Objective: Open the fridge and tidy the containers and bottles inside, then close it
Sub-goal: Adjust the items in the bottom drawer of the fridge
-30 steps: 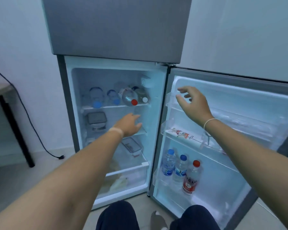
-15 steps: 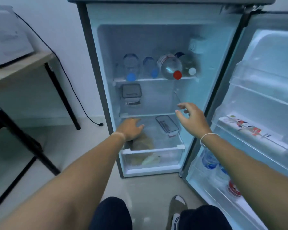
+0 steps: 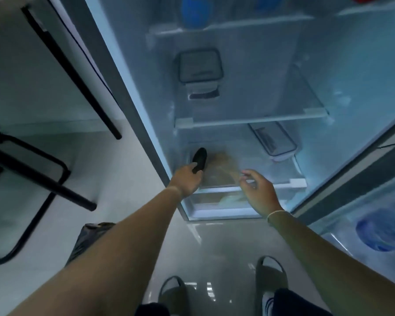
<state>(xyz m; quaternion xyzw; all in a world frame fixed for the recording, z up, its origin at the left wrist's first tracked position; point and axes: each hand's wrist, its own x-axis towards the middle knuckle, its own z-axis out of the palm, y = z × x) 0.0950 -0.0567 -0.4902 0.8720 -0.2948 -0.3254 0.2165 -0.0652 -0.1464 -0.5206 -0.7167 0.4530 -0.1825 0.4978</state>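
Observation:
The fridge stands open, its lower shelves in view. My left hand (image 3: 187,180) reaches onto the glass cover above the crisper drawer (image 3: 211,205) at the left, fingers closed on a dark oval object (image 3: 200,158). To its right my right hand (image 3: 259,193) hovers over the front edge of that same level, fingers spread and holding nothing. A clear lidded container (image 3: 199,66) sits on the middle shelf. A second lidded container (image 3: 274,142) lies at the right of the level below. Blue bottle caps (image 3: 196,12) show on the top shelf, blurred.
The open door (image 3: 360,169) is at the right, with a blue-capped bottle (image 3: 375,233) in its lower rack. Black table legs (image 3: 71,71) and a black chair frame (image 3: 39,176) stand at the left. A dark bag (image 3: 89,238) lies on the floor near my feet.
The view has dropped and closed in on the lower fridge. My left hand has closed on the dark object at the left. My right hand came down to the cover's front edge.

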